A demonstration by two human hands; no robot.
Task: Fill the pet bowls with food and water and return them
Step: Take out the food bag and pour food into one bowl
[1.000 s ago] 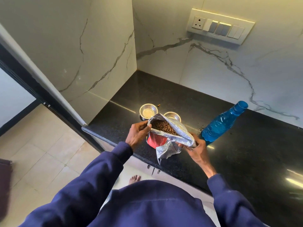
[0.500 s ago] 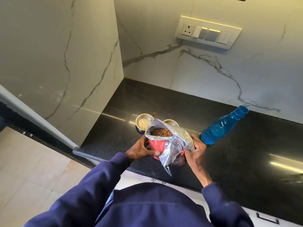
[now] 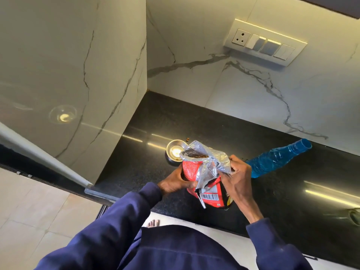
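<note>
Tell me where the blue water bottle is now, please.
In the head view, the blue bottle is on the black counter, just right of the right hand that holds the food bag.

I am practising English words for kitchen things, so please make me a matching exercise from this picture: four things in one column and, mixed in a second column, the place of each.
Things
1. food bag
2. bottle
3. metal bowl
4. switch panel

Places
A. fixed on the wall
B. on the counter, right of the bag
C. held between the left hand and the right hand
D. on the counter, just behind the bag's open top

Pairs: 1-C, 2-B, 3-D, 4-A
</note>
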